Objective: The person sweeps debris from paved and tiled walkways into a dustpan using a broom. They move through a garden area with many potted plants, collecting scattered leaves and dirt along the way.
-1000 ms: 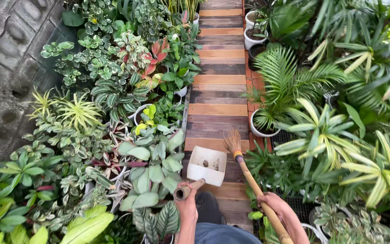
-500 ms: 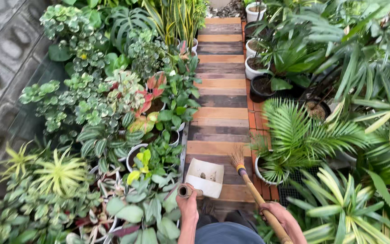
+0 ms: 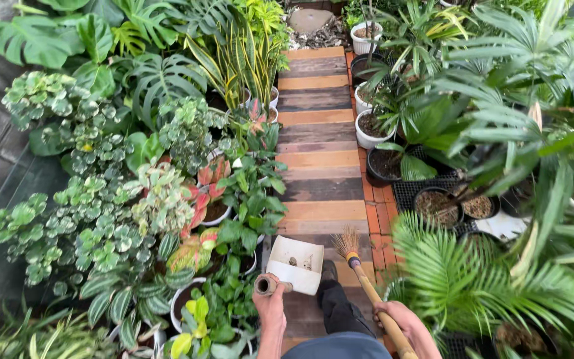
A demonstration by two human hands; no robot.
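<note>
The left hand is fisted around the tubular handle of a white dustpan, held low over the wooden plank walkway. The right hand is clamped on the bamboo shaft of a straw broom, its bristles just beside the pan.

Two hands are seen at the bottom edge: the left hand and the right hand. One white dustpan and one broom are counted, both lying over the near end of the plank walkway. About ten planks can be made out along that walkway. To its right, three white pots and at least four black pots are counted, with one black grid tray beneath them. To its left, several white pots are partly hidden by foliage; the number cannot be told.
</note>
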